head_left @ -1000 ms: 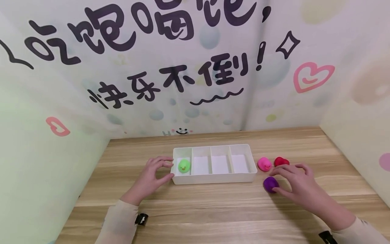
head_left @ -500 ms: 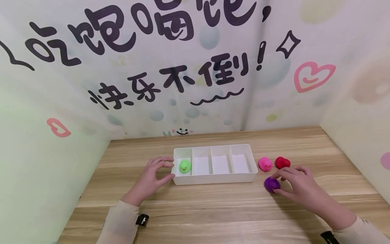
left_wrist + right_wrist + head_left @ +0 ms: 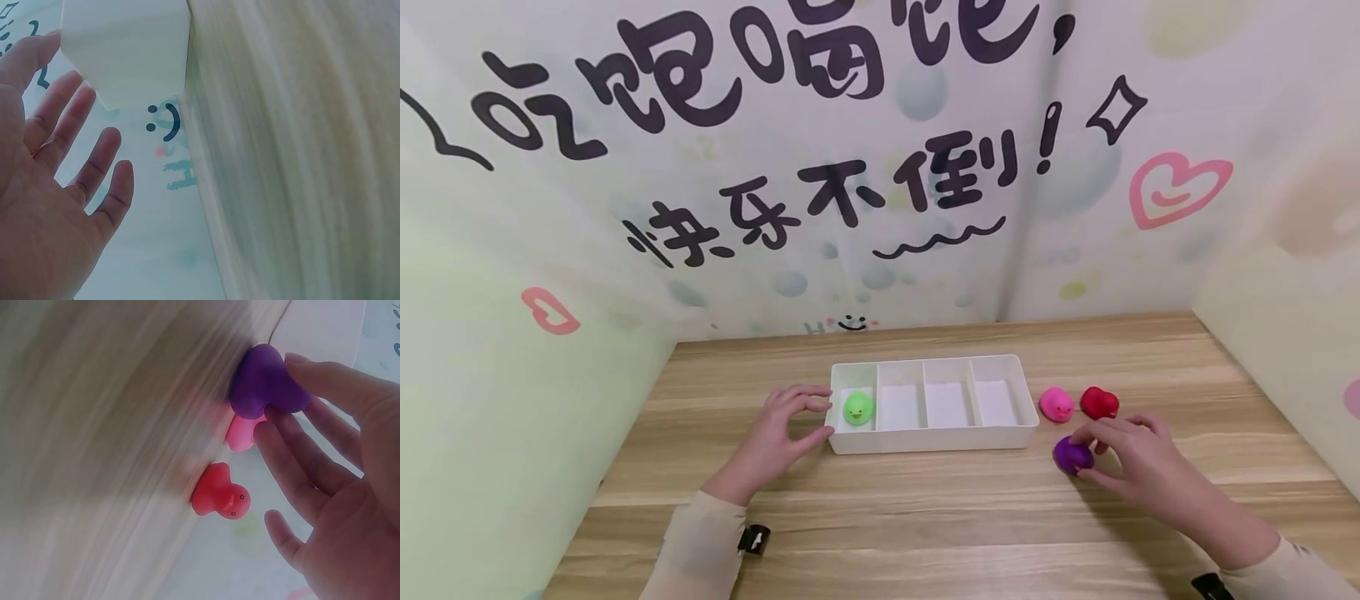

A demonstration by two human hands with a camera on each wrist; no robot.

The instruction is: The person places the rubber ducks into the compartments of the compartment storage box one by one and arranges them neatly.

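1. My right hand (image 3: 1138, 467) pinches the purple toy duck (image 3: 1072, 455) between thumb and fingertips; the duck sits on the wooden table (image 3: 925, 517), just right of the tray's near corner.
2. My left hand (image 3: 778, 433) lies with fingers relaxed and spread at the left end of the white divided tray (image 3: 936, 440), thumb near its wall, holding nothing.
3. The purple duck looks small, light and rubbery, so I judge it squashes a little and may slip if nipped at the head. Its rounded body, taken from both sides, seems the surest hold.
4. A green toy duck (image 3: 857, 408) sits in the tray's leftmost compartment; the other three compartments show only white floor.
5. A pink toy duck (image 3: 1056, 404) and a red toy duck (image 3: 1099, 402) stand side by side behind the purple one, near the tray's right end.
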